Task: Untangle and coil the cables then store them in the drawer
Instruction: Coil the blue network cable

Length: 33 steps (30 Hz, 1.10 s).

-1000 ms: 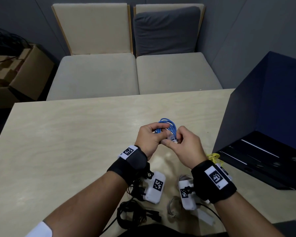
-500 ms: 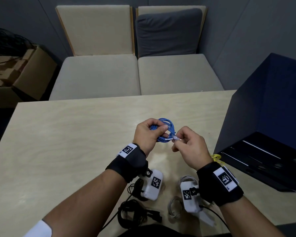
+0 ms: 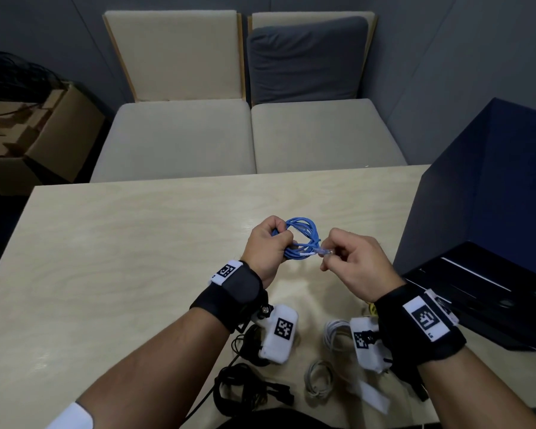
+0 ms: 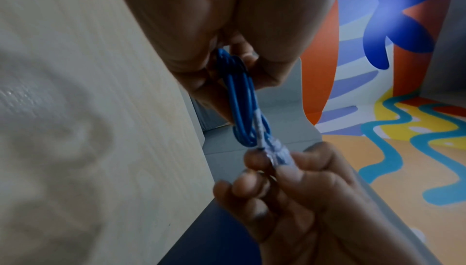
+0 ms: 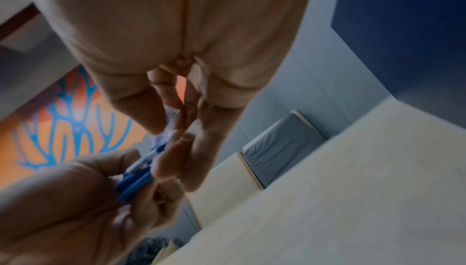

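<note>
Since a second ago the right hand (image 3: 353, 261) has drawn off to the right of the blue cable coil (image 3: 304, 235), so the two hands, then knuckle to knuckle, now stand apart with a short run of cable stretched between them. At the coil's left side the left hand (image 3: 265, 246) is held above the table (image 3: 136, 258), back of the hand up, its fingers curled tight round the bundled loops. Just right of the coil, the right thumb and forefinger pinch the clear plug (image 3: 325, 251) at the cable's free end, and the other fingers are curled in beneath. A white label (image 4: 258, 127) wraps the cable just behind the plug; its print is too small to read. Both forearms reach in from the near side of the coil, each in a black wristband (image 3: 229, 292) that carries a white tag with a square black-and-white code pattern, not letters. Nearer the person than the coil, a black cable (image 3: 245, 394) lies to the left, while a grey cable (image 3: 317, 379), a white cable (image 3: 334, 332) and a bit of yellow cable (image 3: 372, 309) lie to the right. Well right of the coil stands the dark blue drawer unit (image 3: 483, 212).
</note>
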Each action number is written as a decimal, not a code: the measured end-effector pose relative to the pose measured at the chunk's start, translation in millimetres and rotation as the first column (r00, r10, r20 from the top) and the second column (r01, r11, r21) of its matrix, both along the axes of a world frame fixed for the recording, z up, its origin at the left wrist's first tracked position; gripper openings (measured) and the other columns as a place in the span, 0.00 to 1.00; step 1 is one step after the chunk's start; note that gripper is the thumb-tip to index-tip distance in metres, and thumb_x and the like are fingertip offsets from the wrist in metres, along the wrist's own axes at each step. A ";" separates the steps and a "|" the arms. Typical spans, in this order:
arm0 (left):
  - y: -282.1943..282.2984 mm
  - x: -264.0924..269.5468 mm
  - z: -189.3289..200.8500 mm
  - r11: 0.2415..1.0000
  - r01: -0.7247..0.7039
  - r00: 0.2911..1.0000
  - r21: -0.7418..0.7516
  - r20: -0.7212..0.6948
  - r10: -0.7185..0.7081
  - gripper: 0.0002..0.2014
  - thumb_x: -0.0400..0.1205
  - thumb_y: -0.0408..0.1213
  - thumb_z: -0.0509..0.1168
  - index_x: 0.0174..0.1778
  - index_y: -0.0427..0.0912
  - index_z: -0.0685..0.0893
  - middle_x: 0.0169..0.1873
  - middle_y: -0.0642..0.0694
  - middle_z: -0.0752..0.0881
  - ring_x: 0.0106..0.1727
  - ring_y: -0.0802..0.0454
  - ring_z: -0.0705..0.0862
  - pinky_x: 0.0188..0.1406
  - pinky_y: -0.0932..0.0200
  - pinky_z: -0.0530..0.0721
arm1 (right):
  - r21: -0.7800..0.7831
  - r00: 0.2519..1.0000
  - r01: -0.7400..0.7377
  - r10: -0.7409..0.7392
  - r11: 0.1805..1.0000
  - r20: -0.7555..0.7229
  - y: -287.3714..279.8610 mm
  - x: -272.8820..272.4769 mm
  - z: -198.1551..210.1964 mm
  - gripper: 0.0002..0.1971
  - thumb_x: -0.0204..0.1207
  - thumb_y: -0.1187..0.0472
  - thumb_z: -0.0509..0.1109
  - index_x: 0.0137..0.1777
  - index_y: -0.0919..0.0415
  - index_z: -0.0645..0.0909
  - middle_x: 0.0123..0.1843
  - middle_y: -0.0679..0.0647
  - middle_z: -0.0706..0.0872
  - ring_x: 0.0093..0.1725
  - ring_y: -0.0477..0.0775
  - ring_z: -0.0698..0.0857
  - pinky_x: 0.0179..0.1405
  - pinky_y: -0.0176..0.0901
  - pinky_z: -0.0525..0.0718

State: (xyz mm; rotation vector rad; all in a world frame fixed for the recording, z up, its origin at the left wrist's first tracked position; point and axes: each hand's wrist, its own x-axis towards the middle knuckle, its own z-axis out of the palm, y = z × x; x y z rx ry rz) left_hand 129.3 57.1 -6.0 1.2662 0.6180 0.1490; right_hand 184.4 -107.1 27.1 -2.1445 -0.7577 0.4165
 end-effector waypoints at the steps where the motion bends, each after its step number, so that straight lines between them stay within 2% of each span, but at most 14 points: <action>1: -1.3 0.0 -1.6 1.000 0.005 1.000 0.008 0.009 -0.005 0.16 0.79 0.17 0.55 0.32 0.42 0.69 0.22 0.49 0.73 0.28 0.50 0.78 0.24 0.65 0.77 | -0.011 1.000 -0.013 0.013 1.000 0.015 1.1 -1.5 -4.5 0.07 0.71 0.69 0.69 0.37 0.57 0.76 0.30 0.48 0.85 0.29 0.48 0.76 0.32 0.47 0.77; 2: -3.3 -0.6 -3.7 1.000 0.020 1.000 0.022 0.015 -0.020 0.15 0.79 0.18 0.54 0.33 0.42 0.70 0.24 0.49 0.74 0.28 0.51 0.79 0.27 0.64 0.78 | -0.018 1.000 -0.027 0.027 0.999 -0.009 2.4 -4.6 -10.3 0.08 0.71 0.67 0.69 0.38 0.56 0.73 0.31 0.48 0.83 0.30 0.49 0.75 0.32 0.47 0.76; 4: -7.2 -4.0 -8.2 0.995 0.067 0.997 0.073 0.017 -0.069 0.14 0.79 0.19 0.54 0.37 0.43 0.72 0.26 0.51 0.77 0.32 0.52 0.82 0.34 0.61 0.78 | 0.060 0.979 -0.018 0.030 0.998 -0.201 1.9 -11.6 -23.3 0.09 0.71 0.61 0.72 0.40 0.53 0.73 0.35 0.50 0.79 0.32 0.50 0.76 0.33 0.46 0.77; 7: -10.7 -13.8 -13.6 0.985 0.147 0.988 0.093 0.026 -0.150 0.12 0.82 0.21 0.54 0.45 0.45 0.70 0.34 0.45 0.77 0.33 0.52 0.83 0.37 0.58 0.79 | 0.193 0.853 0.248 -0.120 0.949 -0.508 -0.3 -15.2 -38.1 0.08 0.79 0.60 0.71 0.50 0.62 0.74 0.44 0.62 0.78 0.34 0.56 0.83 0.37 0.50 0.84; 10: -19.2 -21.3 -22.9 0.976 0.214 0.977 0.044 0.001 -0.214 0.13 0.84 0.24 0.56 0.54 0.49 0.67 0.37 0.41 0.79 0.33 0.50 0.83 0.38 0.54 0.83 | 0.100 0.761 0.358 -0.228 0.928 -0.607 -1.9 -13.4 -54.7 0.11 0.83 0.64 0.65 0.63 0.64 0.72 0.42 0.61 0.80 0.29 0.55 0.83 0.29 0.48 0.83; 12: -24.7 -22.0 -35.3 0.965 0.256 0.962 0.050 -0.107 -0.250 0.16 0.78 0.29 0.60 0.55 0.53 0.68 0.36 0.43 0.79 0.38 0.45 0.82 0.46 0.44 0.82 | 0.037 0.774 0.324 -0.242 0.946 -0.585 -1.0 -13.7 -67.3 0.11 0.84 0.67 0.64 0.64 0.67 0.72 0.35 0.60 0.82 0.24 0.53 0.82 0.25 0.45 0.81; 14: -27.1 -21.4 -49.2 0.936 0.333 0.923 0.112 -0.241 -0.299 0.16 0.71 0.36 0.63 0.53 0.54 0.71 0.37 0.43 0.79 0.39 0.45 0.78 0.48 0.40 0.80 | -0.061 0.806 0.296 -0.284 0.953 -0.519 -1.3 -15.5 -77.6 0.09 0.83 0.67 0.65 0.61 0.67 0.74 0.33 0.62 0.83 0.21 0.52 0.81 0.22 0.42 0.79; 18: -24.5 -18.7 -67.5 0.794 0.505 0.815 0.337 -0.489 -0.311 0.13 0.77 0.32 0.63 0.58 0.45 0.76 0.42 0.45 0.83 0.40 0.45 0.82 0.42 0.52 0.81 | -0.266 0.815 0.235 -0.339 0.935 -0.470 -2.8 -19.4 -97.5 0.08 0.82 0.64 0.66 0.58 0.59 0.75 0.38 0.61 0.87 0.20 0.48 0.82 0.19 0.36 0.76; 22: -27.8 -16.8 -82.2 0.700 0.611 0.728 0.370 -0.609 -0.314 0.16 0.77 0.33 0.65 0.62 0.45 0.79 0.40 0.46 0.84 0.39 0.48 0.80 0.37 0.60 0.76 | -0.447 0.853 0.141 -0.337 0.883 -0.397 -2.7 -16.5 -122.7 0.10 0.78 0.61 0.69 0.59 0.56 0.79 0.49 0.58 0.89 0.44 0.57 0.87 0.40 0.42 0.81; 25: -27.0 -16.3 -88.8 0.657 0.660 0.683 0.364 -0.654 -0.324 0.19 0.79 0.35 0.65 0.67 0.45 0.79 0.52 0.42 0.86 0.45 0.47 0.82 0.41 0.61 0.77 | -0.489 0.855 0.092 -0.321 0.868 -0.408 -1.4 -15.2 -130.8 0.16 0.80 0.62 0.66 0.68 0.56 0.78 0.62 0.58 0.86 0.57 0.59 0.86 0.58 0.49 0.83; 27: -24.3 -17.2 -92.7 0.643 0.681 0.665 0.351 -0.664 -0.341 0.20 0.80 0.35 0.64 0.69 0.44 0.78 0.57 0.40 0.85 0.52 0.45 0.84 0.43 0.60 0.77 | -0.515 0.873 0.057 -0.293 0.855 -0.391 -0.7 -14.6 -132.5 0.21 0.81 0.64 0.65 0.74 0.59 0.74 0.70 0.58 0.81 0.65 0.60 0.82 0.64 0.47 0.80; 30: -21.5 -19.4 -95.4 0.648 0.686 0.658 0.332 -0.663 -0.357 0.21 0.81 0.37 0.64 0.71 0.46 0.76 0.58 0.40 0.85 0.55 0.44 0.84 0.46 0.60 0.77 | -0.530 0.875 0.061 -0.301 0.846 -0.380 -2.4 -13.8 -135.8 0.25 0.81 0.63 0.65 0.79 0.60 0.69 0.75 0.58 0.77 0.72 0.59 0.77 0.69 0.44 0.75; 31: -20.6 -19.8 -95.7 0.647 0.687 0.657 0.331 -0.662 -0.359 0.21 0.81 0.37 0.64 0.71 0.46 0.76 0.58 0.40 0.85 0.56 0.43 0.84 0.48 0.59 0.77 | -0.530 0.871 0.073 -0.313 0.845 -0.380 -3.9 -13.3 -136.7 0.26 0.81 0.63 0.66 0.79 0.60 0.69 0.74 0.58 0.78 0.71 0.58 0.78 0.68 0.44 0.75; 33: -18.7 -21.0 -95.5 0.641 0.692 0.654 0.332 -0.663 -0.364 0.23 0.81 0.38 0.64 0.74 0.46 0.74 0.62 0.39 0.83 0.60 0.43 0.82 0.55 0.58 0.78 | -0.512 0.858 0.113 -0.344 0.852 -0.381 -7.4 -12.9 -136.7 0.23 0.81 0.62 0.67 0.76 0.60 0.71 0.63 0.57 0.83 0.62 0.56 0.81 0.58 0.41 0.77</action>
